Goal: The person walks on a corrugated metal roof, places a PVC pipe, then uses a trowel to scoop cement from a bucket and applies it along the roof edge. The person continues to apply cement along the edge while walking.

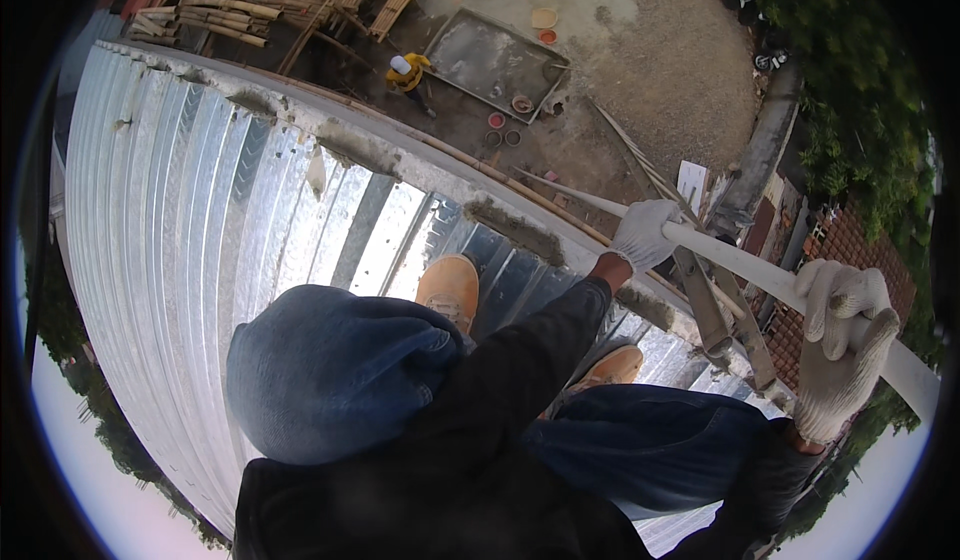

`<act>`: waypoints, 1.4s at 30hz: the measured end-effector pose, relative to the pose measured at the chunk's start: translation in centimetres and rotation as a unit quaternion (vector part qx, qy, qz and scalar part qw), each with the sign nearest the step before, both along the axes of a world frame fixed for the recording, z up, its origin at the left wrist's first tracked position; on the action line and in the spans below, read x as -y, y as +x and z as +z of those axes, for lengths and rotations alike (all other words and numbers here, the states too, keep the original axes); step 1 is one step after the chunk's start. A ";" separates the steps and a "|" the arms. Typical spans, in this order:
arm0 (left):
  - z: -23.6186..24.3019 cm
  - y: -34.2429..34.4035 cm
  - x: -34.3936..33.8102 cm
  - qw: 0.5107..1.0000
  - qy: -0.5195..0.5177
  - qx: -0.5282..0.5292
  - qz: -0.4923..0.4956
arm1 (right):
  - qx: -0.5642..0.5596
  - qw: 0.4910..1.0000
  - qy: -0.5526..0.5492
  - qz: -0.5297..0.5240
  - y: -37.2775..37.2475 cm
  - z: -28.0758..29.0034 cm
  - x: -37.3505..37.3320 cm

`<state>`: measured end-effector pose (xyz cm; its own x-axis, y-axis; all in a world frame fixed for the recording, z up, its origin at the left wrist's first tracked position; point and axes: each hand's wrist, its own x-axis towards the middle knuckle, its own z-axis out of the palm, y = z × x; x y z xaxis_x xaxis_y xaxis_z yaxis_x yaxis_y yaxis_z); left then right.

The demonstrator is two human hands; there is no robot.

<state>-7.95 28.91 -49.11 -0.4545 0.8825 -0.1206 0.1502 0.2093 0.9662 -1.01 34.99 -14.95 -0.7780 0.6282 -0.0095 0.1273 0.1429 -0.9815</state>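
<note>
Gripping a long, smooth white pole (pixel 735 260) in the clenched, white-gloved left hand (pixel 645 234); curling the white-gloved right hand (pixel 843 340) around it; holding it slantwise near a ridged silver metal roof (pixel 185 220).

You could reach over the metal roof (pixel 180 180) to your left, past your bent left knee (pixel 325 370). The white pole (pixel 740 262) bars the gap between your left hand (pixel 645 235) and right hand (pixel 838 370), and the concrete ledge (pixel 425 168) stands ahead of your boots (pixel 449 288).
</note>
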 end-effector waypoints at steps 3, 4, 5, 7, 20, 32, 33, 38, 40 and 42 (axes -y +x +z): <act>0.1 0.4 0.1 1.000 0.013 -0.009 0.020 | -0.005 1.000 -0.018 0.011 0.2 0.1 -0.2; 0.1 0.5 0.0 1.000 0.013 -0.016 0.024 | -0.011 1.000 -0.025 0.012 0.2 0.0 -0.2; -0.1 0.6 0.0 0.999 0.012 -0.022 0.028 | -0.012 0.999 -0.043 -0.002 0.4 0.0 -0.1; -0.7 1.0 0.0 0.999 0.010 -0.032 0.042 | -0.011 0.996 -0.078 -0.033 1.0 -0.3 0.1; -3.5 1.2 1.0 0.987 -0.072 -0.036 0.137 | 0.209 0.969 -0.022 -0.129 7.3 -6.7 0.5; -4.8 1.1 0.4 0.989 -0.048 0.005 0.141 | 0.155 0.984 0.006 -0.085 0.5 -6.9 1.0; -5.0 1.1 0.5 0.989 -0.057 0.024 0.131 | 0.154 0.982 -0.003 -0.111 1.9 -7.0 1.2; -5.2 0.6 0.9 0.992 -0.080 0.019 0.091 | 0.233 0.955 0.176 -0.055 3.0 -8.0 0.7; -4.0 0.6 0.4 0.995 -0.051 -0.011 0.089 | 0.186 0.976 0.108 -0.042 0.2 -7.3 0.6; -1.5 1.4 -0.6 0.993 -0.047 -0.014 0.106 | 0.167 0.977 0.120 -0.055 -0.8 -7.3 0.8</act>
<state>-6.55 29.55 -50.64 -0.6334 0.7519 -0.1829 0.1203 0.3292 0.9366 -1.80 34.23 -22.28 -0.6844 0.7231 -0.0935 0.4630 0.3319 -0.8219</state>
